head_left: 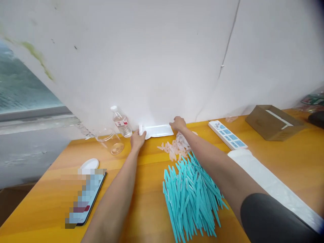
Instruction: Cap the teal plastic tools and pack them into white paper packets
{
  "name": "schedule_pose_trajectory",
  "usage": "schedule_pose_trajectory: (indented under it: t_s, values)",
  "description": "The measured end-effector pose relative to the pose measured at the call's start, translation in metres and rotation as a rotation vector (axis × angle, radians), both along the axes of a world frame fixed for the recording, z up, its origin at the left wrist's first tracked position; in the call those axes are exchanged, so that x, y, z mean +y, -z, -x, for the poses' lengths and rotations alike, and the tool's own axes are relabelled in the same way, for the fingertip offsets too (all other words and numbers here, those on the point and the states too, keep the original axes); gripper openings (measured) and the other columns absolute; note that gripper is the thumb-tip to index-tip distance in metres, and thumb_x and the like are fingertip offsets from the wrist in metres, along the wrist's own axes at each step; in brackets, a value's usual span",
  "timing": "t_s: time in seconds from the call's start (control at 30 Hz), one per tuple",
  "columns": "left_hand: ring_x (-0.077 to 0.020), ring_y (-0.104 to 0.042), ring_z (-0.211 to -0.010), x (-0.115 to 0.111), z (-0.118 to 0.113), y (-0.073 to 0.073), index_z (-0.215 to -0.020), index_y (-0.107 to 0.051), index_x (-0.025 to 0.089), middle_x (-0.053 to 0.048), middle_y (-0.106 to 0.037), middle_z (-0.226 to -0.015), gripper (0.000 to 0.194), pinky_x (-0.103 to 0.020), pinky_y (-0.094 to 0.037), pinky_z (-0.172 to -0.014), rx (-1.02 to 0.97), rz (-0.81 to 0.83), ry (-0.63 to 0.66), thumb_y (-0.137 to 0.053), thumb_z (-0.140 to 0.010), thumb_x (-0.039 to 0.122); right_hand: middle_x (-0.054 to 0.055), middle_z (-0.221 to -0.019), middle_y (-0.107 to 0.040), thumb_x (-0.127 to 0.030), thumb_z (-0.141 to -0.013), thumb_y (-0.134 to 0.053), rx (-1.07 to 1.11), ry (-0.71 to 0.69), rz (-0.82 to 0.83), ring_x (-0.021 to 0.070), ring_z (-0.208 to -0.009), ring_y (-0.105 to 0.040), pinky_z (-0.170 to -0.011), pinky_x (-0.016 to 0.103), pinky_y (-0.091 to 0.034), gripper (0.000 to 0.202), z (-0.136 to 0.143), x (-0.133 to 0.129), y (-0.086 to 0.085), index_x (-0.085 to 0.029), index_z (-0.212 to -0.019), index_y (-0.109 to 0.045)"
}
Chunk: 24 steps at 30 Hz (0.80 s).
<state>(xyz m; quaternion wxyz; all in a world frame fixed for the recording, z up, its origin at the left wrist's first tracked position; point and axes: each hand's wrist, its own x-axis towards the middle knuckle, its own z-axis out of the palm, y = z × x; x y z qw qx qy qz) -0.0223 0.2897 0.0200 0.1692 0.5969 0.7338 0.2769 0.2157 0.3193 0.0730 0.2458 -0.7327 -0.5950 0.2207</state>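
At the back of the table, by the wall, lies a flat white plastic sheet or bag (159,131); I cannot tell which. My left hand (137,139) pinches its left end, where part of it stands up. At the right end, my right hand (178,123) has its fingers closed on the corner. Below my right wrist is a scatter of small translucent pale pink plastic pieces (174,148). Nearer to me, a large heap of slim turquoise plastic sticks with tapered ends (189,199) lies partly under my right forearm.
Left of my hands stand a water bottle (122,123) and a clear jar (111,143). A white round lid (89,165) and a phone (92,194) lie nearer. On the right are a power strip (227,135), a long white plastic-wrapped pack (268,179) and a cardboard box (272,126).
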Motion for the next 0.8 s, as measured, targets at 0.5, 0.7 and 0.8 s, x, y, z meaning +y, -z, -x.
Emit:
schedule_pose_trajectory:
  t_s: [0.5,0.7,0.8]
  values:
    - [-0.0208,-0.071,-0.076,-0.291,-0.016,0.018,-0.093,-0.076,0.020,-0.006,-0.077,-0.088,0.034,-0.030,-0.053,-0.071,-0.354,0.244,0.256,-0.060,-0.086,0.050,-0.001,-0.062,-0.060,-0.036,-0.091,-0.061,0.147,0.058,-0.358,0.0120,-0.053,-0.052,-0.050,0.023,-0.042,0.019,-0.034,-0.381,0.034,-0.020,-0.082,-0.068]
    - [-0.0206,-0.069,-0.081,-0.224,-0.040,0.008,-0.093,-0.076,0.020,-0.006,-0.077,-0.092,0.032,-0.028,-0.047,-0.071,-0.138,0.081,0.281,-0.057,-0.086,0.044,-0.001,-0.063,-0.056,-0.029,-0.095,-0.055,0.219,-0.232,-0.355,0.0128,-0.056,-0.053,-0.057,0.024,-0.042,0.017,-0.001,-0.402,0.053,-0.018,-0.093,-0.069]
    - [-0.0201,-0.067,-0.074,-0.195,-0.043,-0.007,-0.080,-0.076,0.019,-0.004,-0.075,-0.080,0.032,-0.026,-0.041,-0.063,-0.078,0.084,0.293,-0.061,-0.081,0.047,0.000,-0.067,-0.059,-0.031,-0.095,-0.056,0.131,-0.268,-0.344,0.0145,-0.062,-0.056,-0.062,0.026,-0.041,0.018,0.001,-0.391,0.048,-0.019,-0.094,-0.069]
